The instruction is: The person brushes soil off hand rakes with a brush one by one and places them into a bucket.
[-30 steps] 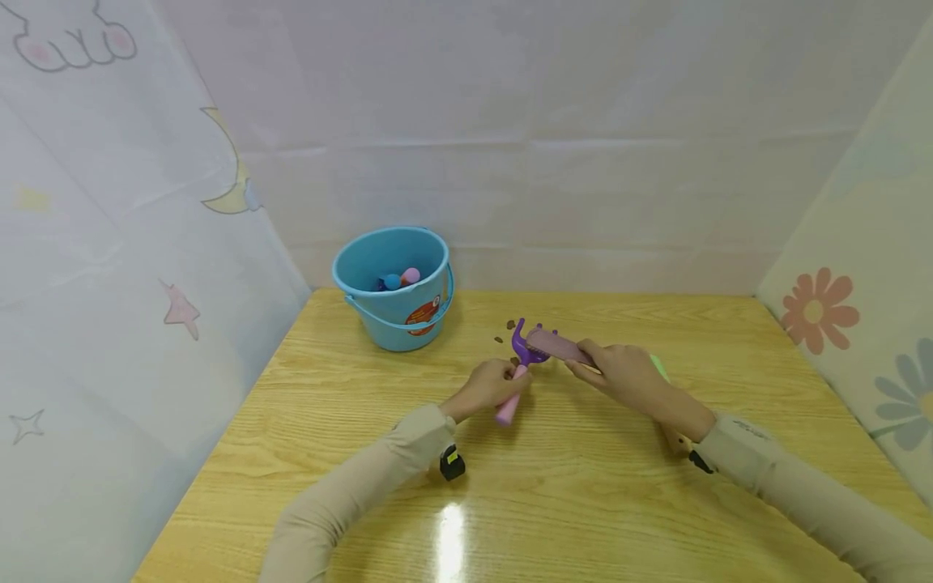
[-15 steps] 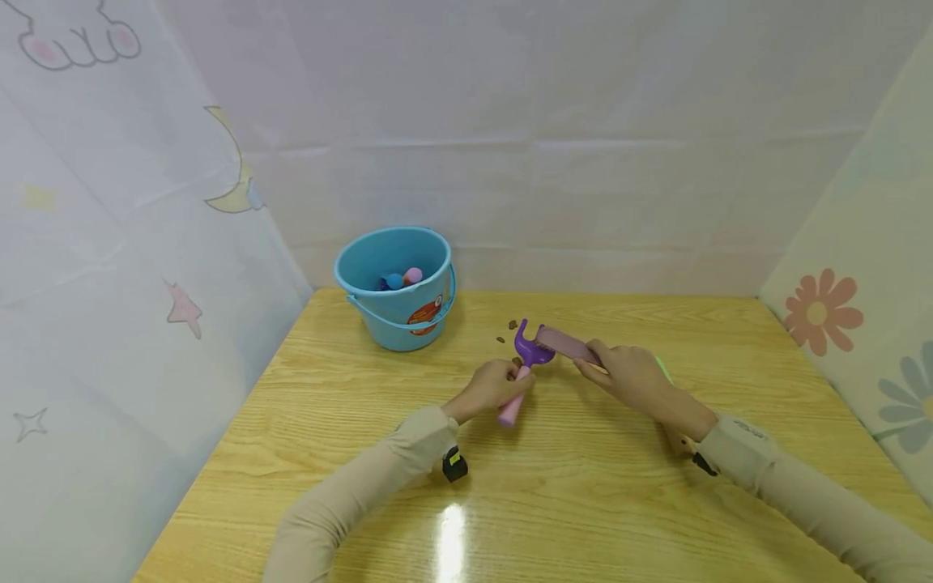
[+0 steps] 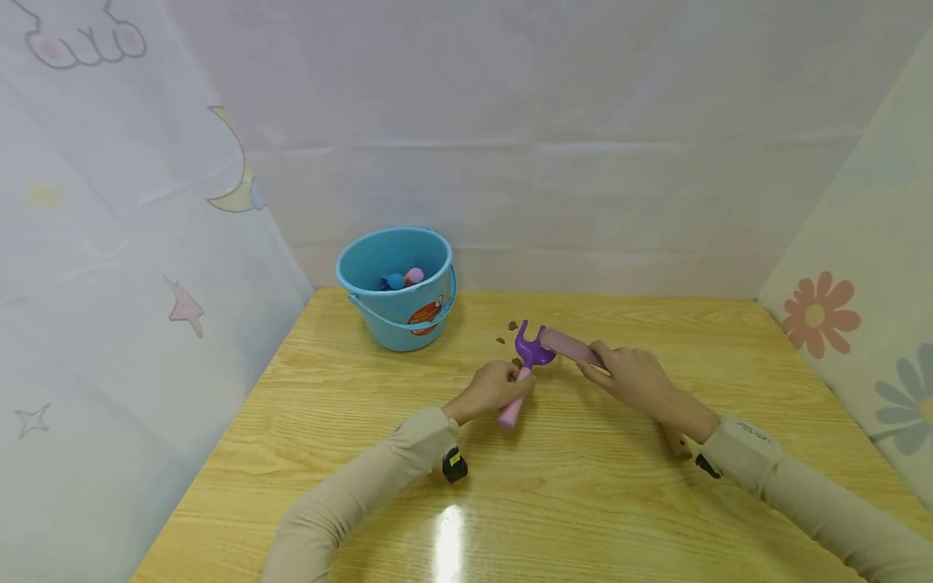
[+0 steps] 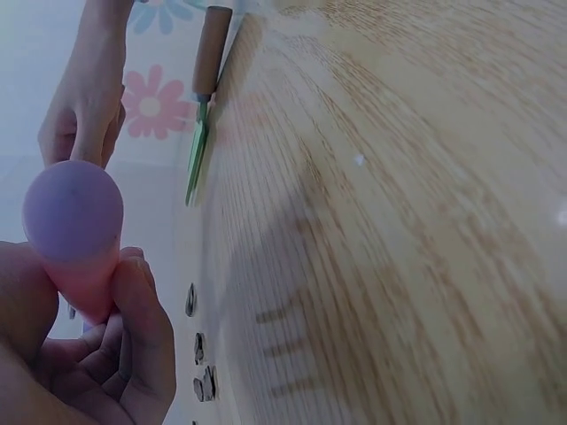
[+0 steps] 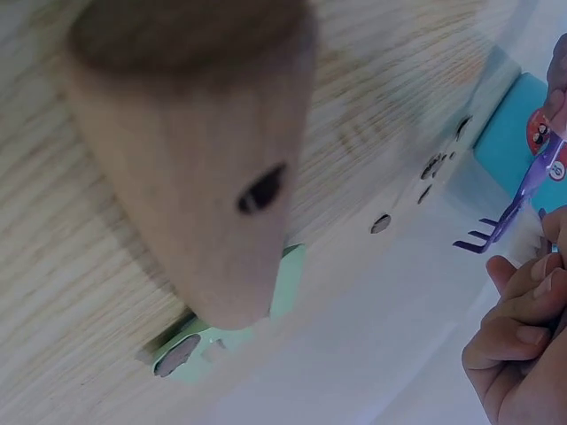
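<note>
My left hand (image 3: 496,387) grips the pink handle of a purple toy rake (image 3: 532,353), held over the table with its tines pointing away from me. The round end of that handle (image 4: 75,212) fills the near part of the left wrist view. A mauve brush (image 3: 568,346) is in my right hand (image 3: 632,376), pinched between thumb and fingers. Its bristles meet the right side of the rake head, covering some tines. In the right wrist view, the rake's purple tines (image 5: 509,217) stick out beyond my right fingers (image 5: 523,345).
A blue bucket (image 3: 404,312) with toy handles inside stands at the back left. Several brown bits (image 3: 513,325) lie near the rake. Beneath my right forearm lies a trowel with a wooden handle (image 4: 213,53) and green blade (image 4: 198,146). Printed cloth walls (image 3: 474,162) enclose the table.
The brush has shifted slightly right across the rake head, so the left tines show more. My left hand and the rake have barely moved. The bucket stays put.
</note>
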`<state>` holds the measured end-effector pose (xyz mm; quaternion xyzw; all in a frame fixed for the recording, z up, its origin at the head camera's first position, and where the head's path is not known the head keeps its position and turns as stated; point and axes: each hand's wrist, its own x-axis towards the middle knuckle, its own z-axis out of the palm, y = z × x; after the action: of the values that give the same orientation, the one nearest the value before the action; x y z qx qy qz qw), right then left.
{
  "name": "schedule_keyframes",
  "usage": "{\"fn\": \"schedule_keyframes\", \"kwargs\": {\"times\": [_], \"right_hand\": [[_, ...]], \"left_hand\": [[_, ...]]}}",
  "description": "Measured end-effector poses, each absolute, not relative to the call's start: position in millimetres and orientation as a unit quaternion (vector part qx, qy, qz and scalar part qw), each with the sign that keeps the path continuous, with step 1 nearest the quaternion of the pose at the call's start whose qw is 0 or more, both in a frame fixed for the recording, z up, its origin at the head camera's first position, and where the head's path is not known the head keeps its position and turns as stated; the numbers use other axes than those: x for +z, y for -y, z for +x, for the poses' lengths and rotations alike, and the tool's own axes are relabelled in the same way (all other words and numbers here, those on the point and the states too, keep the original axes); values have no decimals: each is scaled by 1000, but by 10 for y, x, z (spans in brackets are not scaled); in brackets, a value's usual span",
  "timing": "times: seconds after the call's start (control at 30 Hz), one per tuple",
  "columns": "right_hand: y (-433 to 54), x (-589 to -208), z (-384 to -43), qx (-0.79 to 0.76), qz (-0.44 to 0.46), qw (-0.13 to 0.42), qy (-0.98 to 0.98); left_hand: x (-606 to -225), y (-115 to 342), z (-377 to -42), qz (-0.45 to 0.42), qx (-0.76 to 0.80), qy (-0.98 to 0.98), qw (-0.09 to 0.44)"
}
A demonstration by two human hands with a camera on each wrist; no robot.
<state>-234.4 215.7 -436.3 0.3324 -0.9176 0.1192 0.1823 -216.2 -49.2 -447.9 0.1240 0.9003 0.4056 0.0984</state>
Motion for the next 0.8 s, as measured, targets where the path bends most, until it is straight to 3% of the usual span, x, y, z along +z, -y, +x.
{"fn": "schedule_keyframes", "kwargs": {"times": [0.8], "right_hand": [[-2246,-4391,-2356,117,313,163,929]], "left_hand": [[-4480,704,-2201,149,409,-897,72]]}}
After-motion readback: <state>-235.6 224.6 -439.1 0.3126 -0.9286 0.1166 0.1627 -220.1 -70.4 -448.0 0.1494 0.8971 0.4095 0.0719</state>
